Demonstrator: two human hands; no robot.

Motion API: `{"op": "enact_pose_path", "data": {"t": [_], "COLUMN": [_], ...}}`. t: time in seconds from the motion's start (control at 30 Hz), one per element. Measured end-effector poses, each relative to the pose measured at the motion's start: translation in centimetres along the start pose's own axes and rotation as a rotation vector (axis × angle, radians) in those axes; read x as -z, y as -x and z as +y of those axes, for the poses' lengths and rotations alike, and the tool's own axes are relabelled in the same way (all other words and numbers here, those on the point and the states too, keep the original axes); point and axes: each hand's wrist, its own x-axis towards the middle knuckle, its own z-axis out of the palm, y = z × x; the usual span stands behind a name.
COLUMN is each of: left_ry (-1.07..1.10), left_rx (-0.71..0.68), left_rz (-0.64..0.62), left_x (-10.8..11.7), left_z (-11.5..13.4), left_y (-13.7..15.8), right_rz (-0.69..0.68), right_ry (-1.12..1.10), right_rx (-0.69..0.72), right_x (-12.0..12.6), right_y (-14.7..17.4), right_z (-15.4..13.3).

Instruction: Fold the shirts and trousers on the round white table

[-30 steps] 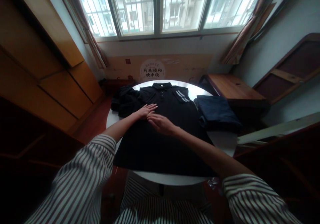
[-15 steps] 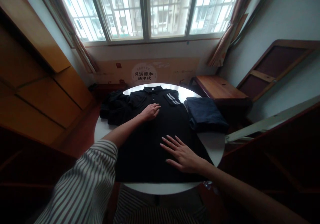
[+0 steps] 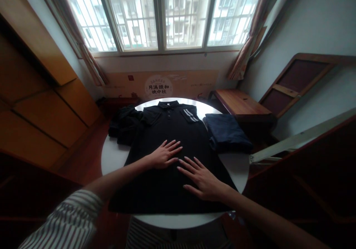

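A black polo shirt (image 3: 167,130) lies spread front side up, its collar toward the window and its hem near me. White stripes mark its right-hand sleeve, which is folded inward over the front like the other one. My left hand (image 3: 164,154) rests flat on the middle of the shirt, fingers spread. Just below and to the right, my right hand (image 3: 200,179) also lies palm down on the fabric with its fingers apart. The two hands are close together, and neither grips anything.
The shirt lies on a round white table (image 3: 233,167). A rumpled pile of black clothes (image 3: 125,124) is at its left, folded dark blue clothing (image 3: 226,132) at its right. Behind on the right stands a wooden bench (image 3: 241,102); wooden cabinets (image 3: 50,119) line the left.
My left hand has slid down the shirt toward me, from the chest to the middle, and its fingers have spread. My right hand stays almost in place.
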Motion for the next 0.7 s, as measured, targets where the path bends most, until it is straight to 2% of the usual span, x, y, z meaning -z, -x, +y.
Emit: {"op": "enact_pose_path", "data": {"t": [0.1, 0.2, 0.3, 0.37, 0.43, 0.53, 0.63, 0.7], "left_ry": [0.07, 0.165, 0.288, 0.365, 0.385, 0.288, 0.147, 0.043], "left_rx": [-0.03, -0.097, -0.183, -0.222, -0.214, -0.117, -0.013, 0.054], "left_rz": [-0.03, -0.081, -0.142, -0.164, -0.109, 0.144, 0.329, 0.305], "left_x": [-0.2, -0.2, 0.4, 1.3, 2.4, 4.0, 4.9, 5.2], "left_z": [3.3, 6.8, 9.1, 9.3, 8.3, 4.4, -0.8, -3.7], "left_y": [4.4, 7.6, 8.9, 9.0, 8.6, 7.2, 5.1, 3.3], "right_rz": [0.194, 0.351, 0.302, 0.23, 0.146, 0.06, 0.022, -0.015], "right_ry": [-0.051, -0.086, -0.022, 0.034, 0.101, 0.168, 0.173, 0.149], "right_rx": [-0.063, -0.116, -0.114, -0.129, -0.113, -0.061, -0.018, 0.039], "right_x": [1.1, 3.4, 5.5, 5.9, 5.5, 3.6, 1.3, 0.0], "right_y": [-1.6, -5.5, -11.1, -14.6, -17.2, -18.7, -17.7, -16.0], "right_z": [0.4, 1.7, 3.8, 5.2, 6.1, 6.3, 5.1, 3.6]}}
